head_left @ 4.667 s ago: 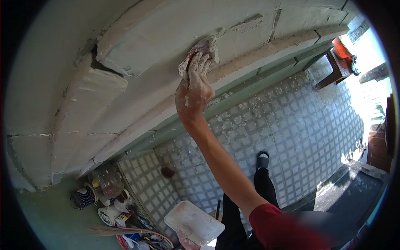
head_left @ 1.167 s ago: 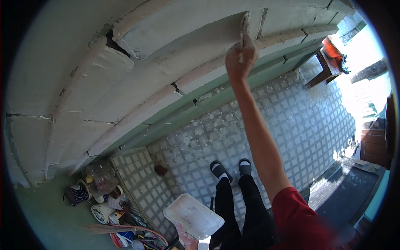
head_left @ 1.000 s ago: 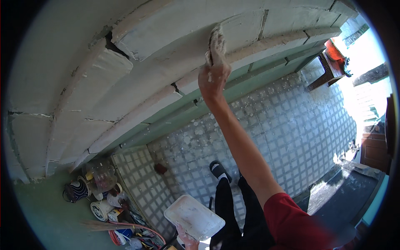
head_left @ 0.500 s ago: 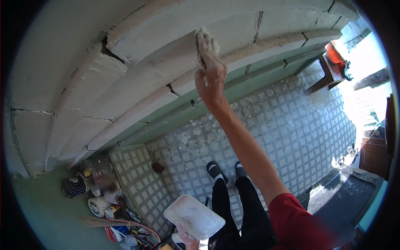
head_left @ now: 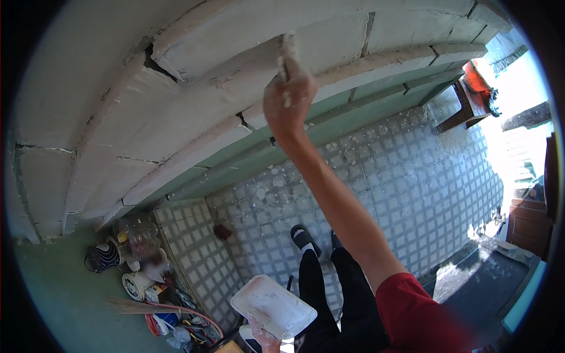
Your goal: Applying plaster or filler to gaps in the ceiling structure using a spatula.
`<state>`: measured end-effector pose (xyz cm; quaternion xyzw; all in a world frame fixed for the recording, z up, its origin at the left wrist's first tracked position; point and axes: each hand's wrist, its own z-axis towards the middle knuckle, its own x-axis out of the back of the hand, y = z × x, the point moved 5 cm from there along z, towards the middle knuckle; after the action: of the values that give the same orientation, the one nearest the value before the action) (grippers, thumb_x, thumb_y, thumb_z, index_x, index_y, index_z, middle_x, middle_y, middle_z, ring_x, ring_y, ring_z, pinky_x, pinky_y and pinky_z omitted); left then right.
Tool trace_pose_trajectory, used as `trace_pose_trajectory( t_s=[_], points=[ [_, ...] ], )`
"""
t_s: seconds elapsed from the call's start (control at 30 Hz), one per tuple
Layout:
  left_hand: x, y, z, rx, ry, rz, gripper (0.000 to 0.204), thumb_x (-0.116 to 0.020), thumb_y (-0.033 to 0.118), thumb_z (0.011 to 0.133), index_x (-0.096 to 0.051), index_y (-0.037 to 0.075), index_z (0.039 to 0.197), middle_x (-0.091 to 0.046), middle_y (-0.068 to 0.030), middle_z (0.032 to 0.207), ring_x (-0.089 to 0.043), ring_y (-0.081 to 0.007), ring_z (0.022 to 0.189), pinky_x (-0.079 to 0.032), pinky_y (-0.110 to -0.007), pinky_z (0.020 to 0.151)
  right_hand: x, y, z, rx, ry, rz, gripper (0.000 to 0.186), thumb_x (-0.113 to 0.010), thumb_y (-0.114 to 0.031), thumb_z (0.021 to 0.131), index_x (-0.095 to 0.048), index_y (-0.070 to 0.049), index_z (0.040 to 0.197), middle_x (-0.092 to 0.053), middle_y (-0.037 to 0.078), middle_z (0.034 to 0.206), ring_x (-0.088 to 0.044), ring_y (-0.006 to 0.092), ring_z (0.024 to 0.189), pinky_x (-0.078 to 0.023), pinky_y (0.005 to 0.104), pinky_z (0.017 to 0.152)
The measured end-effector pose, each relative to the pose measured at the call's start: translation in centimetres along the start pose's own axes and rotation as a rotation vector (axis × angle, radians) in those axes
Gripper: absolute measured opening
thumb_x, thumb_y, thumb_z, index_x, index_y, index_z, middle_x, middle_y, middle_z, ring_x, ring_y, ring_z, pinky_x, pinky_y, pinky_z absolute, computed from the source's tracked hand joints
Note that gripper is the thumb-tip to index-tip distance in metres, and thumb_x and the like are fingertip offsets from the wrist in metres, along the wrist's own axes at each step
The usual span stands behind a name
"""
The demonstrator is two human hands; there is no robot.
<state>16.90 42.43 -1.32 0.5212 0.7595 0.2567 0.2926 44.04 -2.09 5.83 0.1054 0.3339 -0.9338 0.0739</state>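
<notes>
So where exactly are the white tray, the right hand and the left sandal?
White tray (head_left: 275, 306): head view, middle of its broad face.
Right hand (head_left: 289, 103): head view, back of the hand.
Left sandal (head_left: 302, 237): head view, on its dark strap.

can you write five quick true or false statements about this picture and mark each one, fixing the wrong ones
1. The floor is tiled. True.
2. The right hand is down on the floor. False: it is raised up at the wall.
3. The left hand holds a white tray. True.
4. The trousers are white. False: they are black.
5. The right sleeve is red. True.
</notes>
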Motion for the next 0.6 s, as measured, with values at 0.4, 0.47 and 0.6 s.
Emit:
trace_pose_trajectory(
  t_s=[0.4,0.47,0.6],
  points=[
    [-0.8,-0.6,-1.1,0.027,-0.023,-0.087,0.064,-0.044,0.049,0.097,-0.034,0.009,0.146,-0.048,-0.0107,0.139,-0.049,-0.0316,0.124,-0.041,-0.049,0.105,1.7,9.5,-1.4,-0.460,0.160,0.129,0.010,-0.054,0.000,0.086,-0.045,-0.005,0.086,-0.061,0.009,0.085,-0.052,0.0104,0.066,-0.046,0.0237,0.058],
    [-0.7,-0.8,-1.1,0.023,-0.038,-0.084,0.064,-0.045,0.049,0.097,-0.035,0.009,0.145,-0.048,-0.0108,0.139,-0.049,-0.0316,0.124,-0.041,-0.049,0.104,-0.5,4.2,-0.9,-0.298,-0.054,0.172,0.030,-0.051,0.005,0.073,-0.049,0.001,0.102,-0.065,0.018,0.090,-0.060,0.0231,0.075,-0.051,0.0330,0.070],
    [0.8,-1.4,-0.9,0.001,-0.050,-0.023,0.063,-0.045,0.049,0.097,-0.036,0.008,0.144,-0.048,-0.0109,0.139,-0.050,-0.0314,0.123,-0.042,-0.048,0.104,-0.7,-1.4,-1.6,-0.073,-0.415,0.183,0.067,-0.046,0.010,0.058,-0.058,0.007,0.124,-0.066,0.027,0.106,-0.065,0.0393,0.100,-0.052,0.0411,0.090]
  ],
)
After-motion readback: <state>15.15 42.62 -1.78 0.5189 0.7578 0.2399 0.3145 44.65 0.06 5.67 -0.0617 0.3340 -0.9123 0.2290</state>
